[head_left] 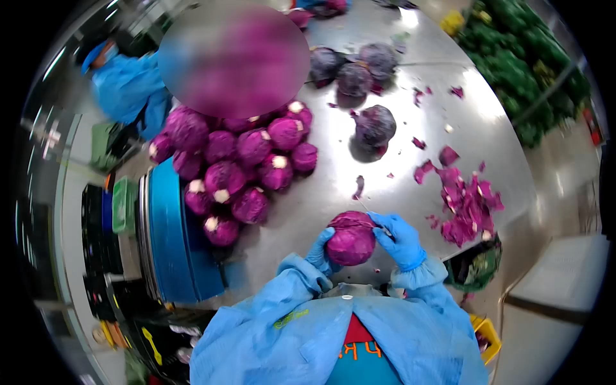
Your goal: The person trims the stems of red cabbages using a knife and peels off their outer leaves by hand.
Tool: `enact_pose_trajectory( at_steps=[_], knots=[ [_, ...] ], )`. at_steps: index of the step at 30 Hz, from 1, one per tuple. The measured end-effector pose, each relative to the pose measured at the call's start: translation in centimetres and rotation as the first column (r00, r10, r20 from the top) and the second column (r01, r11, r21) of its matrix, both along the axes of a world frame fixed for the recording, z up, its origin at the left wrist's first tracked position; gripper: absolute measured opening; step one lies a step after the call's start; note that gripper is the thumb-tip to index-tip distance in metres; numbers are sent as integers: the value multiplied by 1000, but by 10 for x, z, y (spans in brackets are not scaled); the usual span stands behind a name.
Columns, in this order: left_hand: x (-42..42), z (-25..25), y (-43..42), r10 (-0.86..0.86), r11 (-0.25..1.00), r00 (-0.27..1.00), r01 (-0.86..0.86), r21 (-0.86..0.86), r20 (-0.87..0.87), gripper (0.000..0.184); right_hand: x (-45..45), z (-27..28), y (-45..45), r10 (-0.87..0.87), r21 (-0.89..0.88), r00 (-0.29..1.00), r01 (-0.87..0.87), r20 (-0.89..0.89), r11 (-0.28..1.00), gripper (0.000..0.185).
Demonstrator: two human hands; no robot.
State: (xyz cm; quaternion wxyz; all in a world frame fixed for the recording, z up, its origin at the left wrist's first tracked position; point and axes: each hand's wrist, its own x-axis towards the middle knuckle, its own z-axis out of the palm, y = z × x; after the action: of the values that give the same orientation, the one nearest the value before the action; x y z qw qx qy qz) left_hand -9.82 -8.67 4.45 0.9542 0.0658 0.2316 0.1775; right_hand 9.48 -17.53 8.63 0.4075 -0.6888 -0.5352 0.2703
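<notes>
A peeled purple cabbage (350, 238) is just above the near edge of the metal table. My left hand (321, 251), in a blue glove, is wrapped round its left side. My right hand (399, 240), also gloved, is closed on a small knife (364, 206) whose thin blade points up and left across the top of the cabbage; its handle is mostly hidden by the fingers. A dark unpeeled cabbage (375, 126) sits farther up the table.
Peeled cabbages (224, 180) are piled at the left, partly blurred. More dark cabbages (354, 79) sit at the back. Torn leaves (467, 208) lie at the right. Blue containers (174, 231) stand left. A person in blue (130, 86) is at upper left.
</notes>
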Motion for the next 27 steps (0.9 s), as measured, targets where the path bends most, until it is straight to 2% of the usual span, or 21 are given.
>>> enact_pose_trajectory(
  at_steps=[1, 3, 4, 6, 7, 8, 9, 11, 13, 15, 16, 17, 18, 19, 20, 21, 22, 23, 24, 25, 27],
  knots=[
    [-1, -3, 1, 24, 1000, 999, -23, -18, 31, 75, -5, 7, 5, 16, -69, 984, -4, 175, 998, 30],
    [0, -5, 4, 12, 1000, 1000, -11, -25, 20, 70, -4, -18, 4, -39, 151, 938, -14, 344, 988, 31],
    [-1, -4, 4, 17, 998, 1000, -17, -57, 3, 69, -2, -24, 6, -34, 184, 930, -36, 366, 982, 29],
    [-2, -8, 5, -7, 999, 1000, 7, -33, -1, 67, 0, -26, 13, -38, 300, 931, -78, 364, 951, 22],
    [-5, -1, 7, -49, 997, 996, 44, -62, -69, 67, 3, -31, 16, -55, 376, 941, -80, 335, 923, 17],
    [-10, 4, 11, -106, 991, 992, 100, -89, -73, 70, 11, -46, 19, -43, 414, 965, -70, 259, 908, 12],
    [-12, 4, 9, -87, 993, 985, 75, -89, -146, 66, 21, -58, 21, -46, 440, 982, -41, 183, 897, 9],
    [-10, -6, 11, -153, 980, 982, 165, 110, -107, 63, 37, -52, 29, -114, 340, 933, -9, 340, 940, 14],
    [-4, -20, 12, -188, 951, 982, 191, 243, -34, 59, 62, -56, 41, -149, 304, 938, 50, 312, 951, 13],
    [-1, -36, 13, -238, 910, 971, 225, 349, -7, 54, 94, -56, 52, -257, 79, 874, 246, 413, 966, 14],
    [-3, -28, 16, -266, 887, 964, 248, 390, -8, 50, 103, -65, 55, -307, 167, 911, 269, 276, 949, 19],
    [-10, -21, 16, -308, 907, 951, 297, 299, -11, 44, 112, -76, 56, -361, 262, 921, 316, 146, 912, 25],
    [-13, -21, 19, -339, 900, 938, 345, 268, -71, 41, 118, -77, 55, -349, 111, 809, 448, -473, 887, 31],
    [-15, -37, 15, -310, 936, 951, 301, 184, 18, 43, 108, -62, 52, -371, 49, 820, 434, -435, 900, 35],
    [-24, -14, 15, -227, 973, 974, 227, 47, 0, 50, 84, -38, 47, -349, 5, 897, 364, -272, 931, 41],
    [-27, 15, 22, -244, 970, 969, 243, 25, 42, 61, 63, -16, 43, -287, -45, 942, 284, -171, 958, 46],
    [-25, 7, 25, -214, 975, 973, 208, 76, 82, 71, 43, 5, 39, -201, -83, 969, 191, -140, 978, 52],
    [-29, -2, 25, -220, 975, 974, 221, -23, 52, 75, 22, 23, 37, -35, -6, 964, 34, -262, 999, 57],
    [-30, 0, 28, -235, 971, 970, 237, -38, 57, 76, 18, 27, 34, 56, -48, 959, -72, -279, 996, 61],
    [-29, 3, 29, -234, 970, 971, 236, -53, 57, 76, 8, 24, 33, 118, 26, 924, -117, -363, 993, 64],
    [-25, 11, 30, -273, 958, 960, 277, -78, 58, 76, 2, 34, 39, 213, 68, 966, -205, -143, 976, 60]
  ],
)
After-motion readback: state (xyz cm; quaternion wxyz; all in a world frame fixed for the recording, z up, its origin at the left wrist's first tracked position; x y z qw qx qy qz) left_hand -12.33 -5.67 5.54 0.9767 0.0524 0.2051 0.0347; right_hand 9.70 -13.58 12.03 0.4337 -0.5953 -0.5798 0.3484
